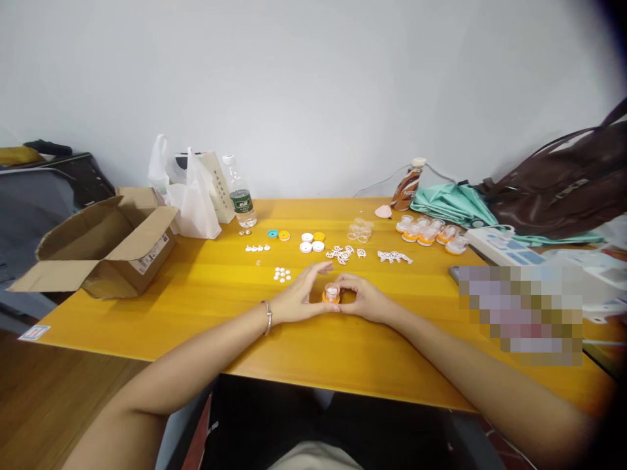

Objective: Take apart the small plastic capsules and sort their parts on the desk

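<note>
Between my hands, at the middle of the table, stands a small clear plastic dome piece with an orange base and something white inside. My right hand curls around its right side, fingertips and thumb closed against it. My left hand is at its left, the thumb along the base and the fingers stretched out above, apart from the dome. Beyond the hands lie white lattice-like pieces, round white and yellow caps, small white discs and clear plastic cups.
An open cardboard box sits at the left, beside a white plastic bag and a water bottle. Several clear-domed pieces with orange bases stand at the right, near a brown drink bottle, power strip and brown bag.
</note>
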### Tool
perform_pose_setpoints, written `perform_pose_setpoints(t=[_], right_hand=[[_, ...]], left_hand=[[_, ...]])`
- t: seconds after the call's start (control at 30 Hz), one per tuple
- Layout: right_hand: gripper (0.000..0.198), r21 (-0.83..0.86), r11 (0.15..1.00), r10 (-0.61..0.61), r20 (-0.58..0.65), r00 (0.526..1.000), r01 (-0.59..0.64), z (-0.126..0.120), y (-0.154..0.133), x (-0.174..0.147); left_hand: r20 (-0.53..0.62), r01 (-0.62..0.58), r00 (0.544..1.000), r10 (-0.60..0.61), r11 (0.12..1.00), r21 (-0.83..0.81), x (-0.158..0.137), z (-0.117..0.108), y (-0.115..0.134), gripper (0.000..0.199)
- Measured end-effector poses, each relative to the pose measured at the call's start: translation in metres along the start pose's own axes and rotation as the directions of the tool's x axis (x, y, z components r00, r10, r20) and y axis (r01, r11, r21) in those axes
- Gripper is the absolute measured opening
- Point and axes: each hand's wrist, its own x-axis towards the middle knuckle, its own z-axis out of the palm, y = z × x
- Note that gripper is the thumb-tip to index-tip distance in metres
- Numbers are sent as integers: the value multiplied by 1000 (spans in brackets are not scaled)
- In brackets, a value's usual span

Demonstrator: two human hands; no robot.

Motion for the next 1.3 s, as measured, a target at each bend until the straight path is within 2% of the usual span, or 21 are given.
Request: perform_pose_setpoints(t=[0.07,0.13,0.2,0.3,0.37,0.43,0.53,0.6,0.67,0.77,0.83,0.87,0.97,1.0,1.07,1.13,1.17,1.23,1.3], right_hand=[[27,29,1000,-1,12,1000,0,0,0,0],[29,34,999,12,21,1000,-13,0,0,0],[29,22,1000,14,25,1000,-15,2,1,0],[30,24,1000,5,26,1000,-6,3,1,1],[32,29,1000,9,41,999,-11,4,0,1],[33,2,1000,8,53,999,-8,4,0,2],[33,-57,998,4,44,999,-1,4,0,2],[36,-57,998,17,29,999,-15,5,0,2],[38,-35,999,27,21,999,-27,5,0,2],[36,-35,999,1,39,999,0,5,1,1],[34,-74,997,-10,45,999,13,5,1,2],[34,-91,996,-8,40,999,12,5,1,2],[37,-81,997,-4,32,999,6,5,2,3],[37,-72,997,-6,35,999,9,5,2,3],[37,-76,997,-6,46,999,10,5,2,3],[36,-103,995,0,47,999,5,6,2,3],[36,-111,994,1,42,999,3,6,2,3],[36,-105,994,5,21,1000,-2,6,3,3],[36,-90,996,6,26,1000,-3,7,3,2]], left_hand=[[103,-80,991,85,995,-51,0,-5,1,53],[154,-114,981,119,993,-39,1,-8,2,41],[128,-83,989,77,996,44,1,-9,2,39],[79,-48,996,40,994,99,2,-11,5,55],[138,-113,985,108,993,32,2,-12,7,56],[203,-174,963,178,984,-36,2,-14,7,47],[192,-155,969,154,988,-9,1,-15,5,37],[167,-123,979,117,992,26,1,-17,3,48],[214,-139,968,132,990,16,2,-18,3,60],[294,-178,940,174,984,-13,2,-20,5,45],[266,-138,956,121,989,46,2,-20,7,36],[241,-109,967,88,991,79,2,-21,8,39],[258,-123,961,101,990,70,3,-21,10,63],[290,-155,947,139,987,32,3,-22,10,61],[324,-183,929,179,983,-18,4,-22,10,43],[282,-128,952,115,991,27,4,-23,10,30],[241,-89,968,72,994,62,4,-23,10,30],[192,-55,981,37,994,90,4,-23,10,45],[252,-114,962,100,993,39,4,-23,11,49]])
